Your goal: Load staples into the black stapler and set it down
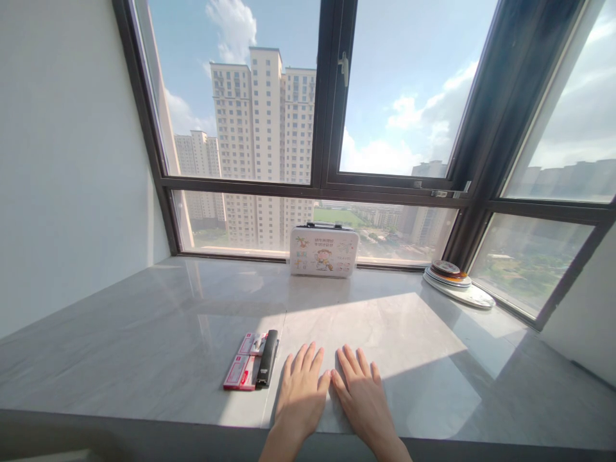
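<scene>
My left hand [302, 390] lies flat on the grey marble sill, palm down with its fingers stretched out. Beside it, palm down too, rests my right hand [360, 393], the two thumbs almost meeting. Neither hand holds anything. Just left of my left hand, a black stapler [267, 359] lies lengthwise, pointing away from me. Against the stapler's left side are several small red-and-white boxes [237, 372], laid close together; they look like staple boxes.
A white case [324, 251] with cartoon prints and a dark handle stands upright against the window. Stacked plates or round lids [459, 292] sit in the right corner. The sill's front edge [144, 418] runs near my wrists. A dark window frame [240, 186] closes off the back.
</scene>
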Demonstrator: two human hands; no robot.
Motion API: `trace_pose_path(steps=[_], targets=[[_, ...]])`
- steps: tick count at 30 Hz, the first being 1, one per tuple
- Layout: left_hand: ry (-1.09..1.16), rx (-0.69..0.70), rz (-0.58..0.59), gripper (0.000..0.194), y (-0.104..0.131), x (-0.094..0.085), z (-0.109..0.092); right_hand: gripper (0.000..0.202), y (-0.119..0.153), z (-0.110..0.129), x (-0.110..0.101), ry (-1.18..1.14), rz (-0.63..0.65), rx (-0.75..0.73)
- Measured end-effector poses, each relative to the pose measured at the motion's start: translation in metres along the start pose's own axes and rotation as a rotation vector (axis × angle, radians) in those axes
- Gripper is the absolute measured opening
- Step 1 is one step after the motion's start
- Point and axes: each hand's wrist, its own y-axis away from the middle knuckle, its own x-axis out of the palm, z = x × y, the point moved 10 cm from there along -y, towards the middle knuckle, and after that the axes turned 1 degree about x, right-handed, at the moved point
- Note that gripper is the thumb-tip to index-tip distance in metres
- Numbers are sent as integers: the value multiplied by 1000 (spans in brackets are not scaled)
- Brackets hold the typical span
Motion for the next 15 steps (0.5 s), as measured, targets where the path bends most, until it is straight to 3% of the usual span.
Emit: trace_pose_path(steps=[15], targets=[[27,-1,15,52,0,-1,0,58,1,1,-2,-24,17,6]])
